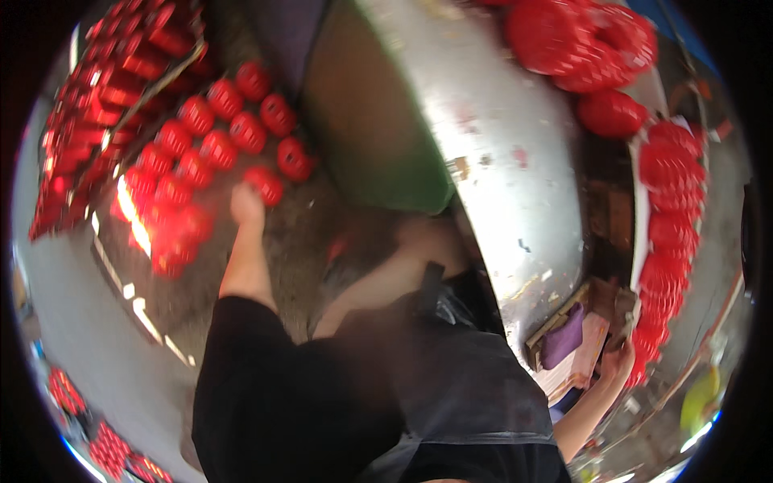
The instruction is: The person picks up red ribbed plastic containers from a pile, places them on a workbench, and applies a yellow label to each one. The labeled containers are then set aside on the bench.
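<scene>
Stretched forward at the left, my left hand [248, 204] is at the near side of a red round lantern-like piece [263, 185] with dark markings. Its fingers look closed against that piece, though motion smears them. More red pieces of the same kind [217, 150] stand in rows on the dark floor beyond it. Far to the right, my right hand [617, 362] is beside a wooden box [555, 342] at the metal table's edge, close to a grey-brown block [623, 315]. Blur hides whether its fingers grip anything. A purple cloth [562, 338] lies at the box.
A shiny metal table [515, 161] curves along my right side, with a green panel [386, 129] at its left. Red ribbed lanterns [668, 233] line the far right, and more red bundles [576, 44] sit above. Stacked red pieces [113, 97] fill a rack at upper left.
</scene>
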`<state>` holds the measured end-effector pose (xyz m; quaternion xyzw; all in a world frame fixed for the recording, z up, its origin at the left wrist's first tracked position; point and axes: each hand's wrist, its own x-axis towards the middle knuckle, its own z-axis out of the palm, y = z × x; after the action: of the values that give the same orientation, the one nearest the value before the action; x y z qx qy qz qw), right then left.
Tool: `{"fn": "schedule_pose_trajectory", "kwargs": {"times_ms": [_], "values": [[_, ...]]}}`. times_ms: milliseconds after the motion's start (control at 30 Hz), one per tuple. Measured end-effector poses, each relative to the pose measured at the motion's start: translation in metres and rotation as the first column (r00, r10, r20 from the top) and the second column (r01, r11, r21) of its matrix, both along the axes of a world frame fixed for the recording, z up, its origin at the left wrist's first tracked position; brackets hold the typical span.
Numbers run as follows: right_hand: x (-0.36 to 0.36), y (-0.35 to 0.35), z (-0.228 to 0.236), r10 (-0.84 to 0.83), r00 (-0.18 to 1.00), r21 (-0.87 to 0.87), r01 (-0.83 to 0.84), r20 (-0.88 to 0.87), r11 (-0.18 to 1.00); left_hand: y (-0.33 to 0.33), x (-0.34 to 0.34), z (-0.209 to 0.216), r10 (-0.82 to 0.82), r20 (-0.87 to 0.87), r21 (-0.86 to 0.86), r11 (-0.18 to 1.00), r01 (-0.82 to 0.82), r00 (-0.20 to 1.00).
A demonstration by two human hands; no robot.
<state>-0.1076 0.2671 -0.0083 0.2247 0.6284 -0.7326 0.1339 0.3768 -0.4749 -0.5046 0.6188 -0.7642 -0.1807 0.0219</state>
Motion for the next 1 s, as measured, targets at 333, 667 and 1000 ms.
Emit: {"fn": "schedule_pose_trajectory", "kwargs": {"times_ms": [333,667,1000], "values": [[0.002,-0.186,0.065,0.373,0.920,0.606,-0.229,-0.121,0.762,-0.030,-0.018,-0.001,-0.138,-0.007,-0.021,0.990,0.138,0.990],[-0.124,-0.362,0.085,0.864,0.401,0.852,0.520,-0.305,0.060,-0.050,-0.047,0.029,-0.141,-0.008,0.149,0.979,0.141,0.990],[-0.145,-0.351,0.117,0.887,0.462,0.988,0.143,-0.019,-0.054,-0.008,-0.205,0.253,-0.355,-0.744,-0.333,0.931,0.147,0.566]]}}
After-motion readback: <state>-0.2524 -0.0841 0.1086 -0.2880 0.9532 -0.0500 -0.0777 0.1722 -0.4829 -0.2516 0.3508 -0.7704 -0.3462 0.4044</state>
